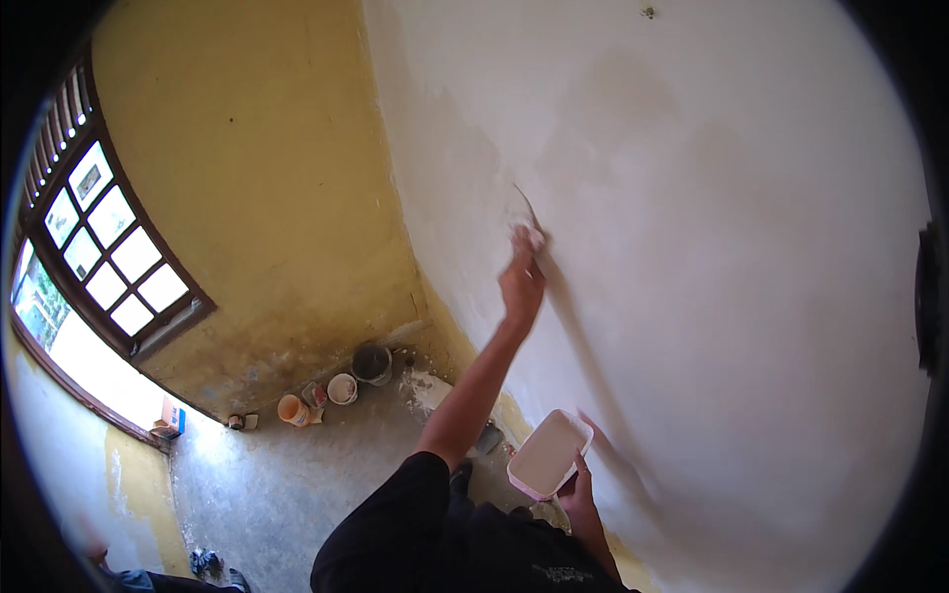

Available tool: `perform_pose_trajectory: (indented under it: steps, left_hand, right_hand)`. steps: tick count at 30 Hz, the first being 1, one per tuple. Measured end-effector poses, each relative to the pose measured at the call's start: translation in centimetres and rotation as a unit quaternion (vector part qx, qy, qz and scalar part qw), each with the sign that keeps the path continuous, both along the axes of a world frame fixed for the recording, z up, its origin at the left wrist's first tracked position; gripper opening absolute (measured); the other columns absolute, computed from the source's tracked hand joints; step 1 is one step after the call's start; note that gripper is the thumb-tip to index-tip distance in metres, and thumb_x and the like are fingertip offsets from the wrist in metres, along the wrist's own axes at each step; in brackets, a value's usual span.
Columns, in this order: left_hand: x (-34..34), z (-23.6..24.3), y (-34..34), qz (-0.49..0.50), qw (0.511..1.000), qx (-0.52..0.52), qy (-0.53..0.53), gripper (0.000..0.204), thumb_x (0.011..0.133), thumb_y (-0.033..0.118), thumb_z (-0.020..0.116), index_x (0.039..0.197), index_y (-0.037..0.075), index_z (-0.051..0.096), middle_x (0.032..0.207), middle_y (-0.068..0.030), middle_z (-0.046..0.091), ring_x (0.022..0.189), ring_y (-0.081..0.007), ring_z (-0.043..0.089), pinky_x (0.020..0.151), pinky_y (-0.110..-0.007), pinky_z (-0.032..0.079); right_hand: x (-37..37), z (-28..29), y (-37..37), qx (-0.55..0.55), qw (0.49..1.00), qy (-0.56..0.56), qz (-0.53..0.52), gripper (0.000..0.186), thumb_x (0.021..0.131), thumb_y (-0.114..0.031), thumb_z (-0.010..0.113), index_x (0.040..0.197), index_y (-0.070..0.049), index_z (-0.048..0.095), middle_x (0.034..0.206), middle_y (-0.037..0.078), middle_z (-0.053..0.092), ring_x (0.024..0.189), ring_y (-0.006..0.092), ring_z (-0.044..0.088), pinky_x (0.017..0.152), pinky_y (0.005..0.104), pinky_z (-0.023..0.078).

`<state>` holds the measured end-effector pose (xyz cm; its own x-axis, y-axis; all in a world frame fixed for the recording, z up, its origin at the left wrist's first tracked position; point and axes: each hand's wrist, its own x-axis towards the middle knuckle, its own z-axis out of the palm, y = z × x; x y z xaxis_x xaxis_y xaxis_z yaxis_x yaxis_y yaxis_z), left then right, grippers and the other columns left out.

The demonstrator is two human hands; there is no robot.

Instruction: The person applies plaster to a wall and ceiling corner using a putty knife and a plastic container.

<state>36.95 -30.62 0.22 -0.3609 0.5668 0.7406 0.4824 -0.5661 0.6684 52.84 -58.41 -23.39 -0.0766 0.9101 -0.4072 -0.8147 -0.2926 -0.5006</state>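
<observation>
My left hand (522, 275) reaches up to the white wall (732, 326), closed around a putty scraper (531, 210). Its thin blade shows nearly edge-on against the wall surface, and my fingers hide most of the rest. Whitish smears lie around the blade and on my fingers. Lower down, close to the wall, my right hand (581, 494) grips the right side of a rectangular plastic tub (516, 478) by its rim, thumb on top. Smooth off-white paste (547, 451) fills much of the tub.
Along the foot of the yellow wall (257, 198) stand a dark bucket (373, 365), a white bucket (342, 389) and an orange container (293, 410). White debris (428, 389) lies on the concrete floor (287, 484). A barred window (114, 242) is at left. Another person's legs (163, 581) show bottom left.
</observation>
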Motion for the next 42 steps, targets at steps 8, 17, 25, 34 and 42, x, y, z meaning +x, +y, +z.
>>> perform_pose_trajectory:
  steps: [8, 17, 25, 34, 42]
  left_hand:
    - [-0.1, -9.7, -9.6, -0.077, 0.995, -0.062, 0.020, 0.034, 0.083, -0.006, 0.051, 0.115, -0.001, 0.061, 0.105, -0.0242, 0.065, 0.092, -0.0357, 0.066, 0.069, -0.038, 0.053]
    - [-7.4, 1.1, 6.9, -0.029, 0.964, -0.170, -0.202, 0.017, 0.083, 0.006, 0.052, 0.078, -0.009, 0.059, 0.060, -0.0173, 0.056, 0.056, -0.0186, 0.052, 0.056, -0.041, 0.041]
    - [2.3, 0.3, -10.9, -0.098, 0.995, 0.027, -0.025, 0.023, 0.093, 0.003, 0.053, 0.113, -0.001, 0.064, 0.064, -0.0224, 0.054, 0.052, -0.0198, 0.051, 0.050, -0.033, 0.041]
    - [-0.2, -7.5, -22.6, -0.271, 0.886, -0.336, 0.172, 0.022, 0.082, 0.009, 0.052, 0.096, -0.001, 0.065, 0.076, -0.0262, 0.062, 0.077, -0.0422, 0.066, 0.068, -0.050, 0.051]
    - [3.2, -12.2, -23.4, -0.187, 0.818, -0.451, 0.304, 0.021, 0.077, 0.013, 0.057, 0.092, 0.001, 0.066, 0.081, -0.0235, 0.067, 0.077, -0.0436, 0.066, 0.074, -0.051, 0.053]
  right_hand:
    - [1.6, -0.5, -0.2, 0.015, 0.999, -0.016, -0.030, 0.052, 0.098, -0.037, 0.050, 0.138, -0.005, 0.041, 0.131, 0.012, 0.056, 0.119, 0.0280, 0.055, 0.102, 0.0439, 0.044]
    - [1.4, -0.7, -0.5, 0.001, 0.999, -0.025, -0.036, 0.043, 0.096, -0.034, 0.055, 0.130, -0.009, 0.047, 0.121, 0.007, 0.058, 0.114, 0.0231, 0.056, 0.099, 0.0412, 0.044]
    - [2.0, 0.4, -0.9, 0.024, 0.999, 0.013, -0.018, 0.040, 0.100, -0.033, 0.048, 0.131, -0.008, 0.047, 0.125, 0.008, 0.057, 0.118, 0.0226, 0.055, 0.101, 0.0416, 0.044]
    - [1.7, 0.7, -0.7, 0.031, 0.999, -0.004, -0.033, 0.044, 0.098, -0.034, 0.051, 0.133, -0.008, 0.044, 0.127, 0.007, 0.055, 0.119, 0.0224, 0.053, 0.102, 0.0411, 0.042]
    - [0.9, -0.3, -0.6, 0.010, 1.000, -0.017, -0.021, 0.049, 0.096, -0.039, 0.054, 0.134, -0.010, 0.044, 0.129, 0.008, 0.055, 0.119, 0.0250, 0.053, 0.102, 0.0429, 0.042]
